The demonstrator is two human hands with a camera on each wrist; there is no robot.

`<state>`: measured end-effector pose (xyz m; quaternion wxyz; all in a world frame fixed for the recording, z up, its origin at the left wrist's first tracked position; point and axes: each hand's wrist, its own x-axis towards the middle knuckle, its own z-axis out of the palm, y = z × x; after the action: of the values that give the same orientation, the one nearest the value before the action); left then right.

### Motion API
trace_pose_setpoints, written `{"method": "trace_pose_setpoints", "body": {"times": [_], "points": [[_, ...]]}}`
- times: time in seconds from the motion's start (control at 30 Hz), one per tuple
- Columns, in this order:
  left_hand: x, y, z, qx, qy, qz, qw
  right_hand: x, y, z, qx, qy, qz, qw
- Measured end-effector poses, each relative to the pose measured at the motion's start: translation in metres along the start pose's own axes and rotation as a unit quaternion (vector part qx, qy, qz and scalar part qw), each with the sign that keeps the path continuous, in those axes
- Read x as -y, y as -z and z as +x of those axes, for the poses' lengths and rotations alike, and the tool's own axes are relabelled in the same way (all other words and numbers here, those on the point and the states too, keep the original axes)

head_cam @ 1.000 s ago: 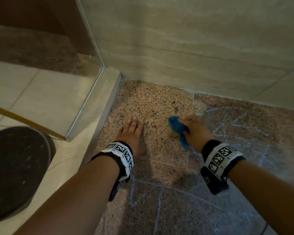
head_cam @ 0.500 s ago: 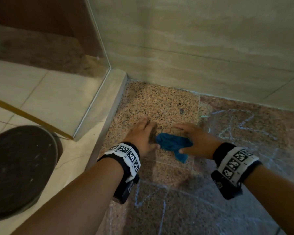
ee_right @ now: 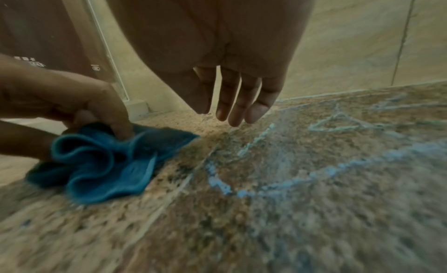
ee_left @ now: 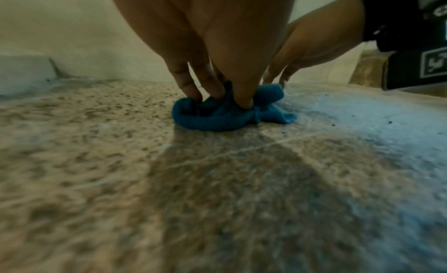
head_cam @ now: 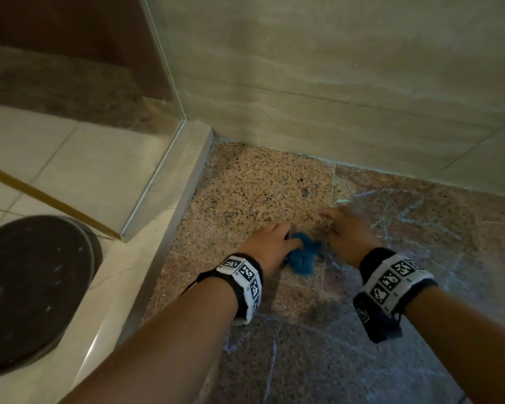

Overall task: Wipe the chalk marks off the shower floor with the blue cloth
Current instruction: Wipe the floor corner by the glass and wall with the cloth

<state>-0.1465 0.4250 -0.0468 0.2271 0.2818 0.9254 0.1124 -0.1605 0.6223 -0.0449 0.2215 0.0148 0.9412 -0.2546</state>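
The blue cloth (head_cam: 302,256) (ee_left: 225,112) (ee_right: 106,162) lies bunched on the speckled granite shower floor (head_cam: 254,188). My left hand (head_cam: 270,246) (ee_left: 217,93) pinches the cloth's top with thumb and fingers curled into it. My right hand (head_cam: 343,228) (ee_right: 232,112) hovers just right of the cloth, fingers straight and relaxed, holding nothing. Pale blue chalk marks (head_cam: 397,211) (ee_right: 278,181) cover the darker floor to the right and also run along the near floor (head_cam: 271,365).
A beige tiled wall (head_cam: 333,83) stands behind the floor. A glass shower panel (head_cam: 161,83) rises on a raised stone curb (head_cam: 169,199) at the left. Beyond the curb sits a dark round lid-like object (head_cam: 29,290) on pale tiles.
The cloth passed from my right hand to my left hand. My right hand let go and opened, and both hands drew closer together near the tile seam.
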Motion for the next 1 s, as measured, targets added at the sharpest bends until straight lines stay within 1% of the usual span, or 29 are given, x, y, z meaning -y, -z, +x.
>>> {"method": "trace_pose_setpoints", "body": {"times": [0.07,0.13,0.2,0.23,0.27,0.3,0.33,0.37,0.43,0.47,0.57,0.63,0.7,0.73,0.87,1.0], "points": [[0.006,0.003,-0.005,-0.022,0.047,-0.044,0.998,0.005,-0.003,0.0,-0.007,0.001,-0.012,1.0],[0.021,0.009,-0.014,-0.042,0.106,0.019,0.993,0.012,-0.005,0.004,-0.009,0.016,-0.033,0.999],[0.042,0.011,-0.025,-0.061,0.187,0.043,0.98,0.021,-0.011,0.011,-0.005,0.045,-0.05,0.998],[0.05,0.012,-0.031,-0.07,0.214,0.044,0.973,0.028,-0.015,0.014,-0.008,0.061,-0.055,0.997],[0.056,0.011,-0.035,-0.076,0.221,0.036,0.972,0.034,-0.02,0.018,-0.017,0.079,-0.058,0.995],[0.059,0.008,-0.037,-0.078,0.215,0.011,0.973,0.041,-0.025,0.021,-0.027,0.099,-0.061,0.993],[0.059,0.004,-0.036,-0.066,0.2,-0.021,0.977,0.048,-0.03,0.023,-0.032,0.12,-0.067,0.99],[0.057,-0.001,-0.035,-0.041,0.176,-0.04,0.983,0.055,-0.034,0.025,-0.031,0.14,-0.079,0.986],[0.054,-0.009,-0.031,0.028,0.139,0.0,0.99,0.065,-0.042,0.029,-0.007,0.161,-0.107,0.981],[0.054,-0.012,-0.03,0.047,0.131,0.022,0.99,0.068,-0.046,0.03,0.006,0.163,-0.121,0.979],[0.065,-0.008,-0.032,0.041,0.16,0.019,0.986,0.068,-0.056,0.032,0.028,0.143,-0.17,0.975],[0.08,0.001,-0.038,0.027,0.213,0.005,0.977,0.068,-0.058,0.028,0.034,0.131,-0.188,0.973],[0.094,0.014,-0.04,0.018,0.263,0.022,0.964,0.069,-0.056,0.026,0.042,0.124,-0.191,0.973],[0.099,0.019,-0.039,0.015,0.276,0.029,0.961,0.07,-0.055,0.025,0.046,0.121,-0.191,0.973],[0.098,0.022,-0.037,0.021,0.276,0.027,0.961,0.074,-0.054,0.024,0.051,0.11,-0.192,0.974],[0.089,0.014,-0.05,0.046,0.267,0.025,0.962,0.073,-0.055,0.024,0.056,0.116,-0.182,0.975]]}}
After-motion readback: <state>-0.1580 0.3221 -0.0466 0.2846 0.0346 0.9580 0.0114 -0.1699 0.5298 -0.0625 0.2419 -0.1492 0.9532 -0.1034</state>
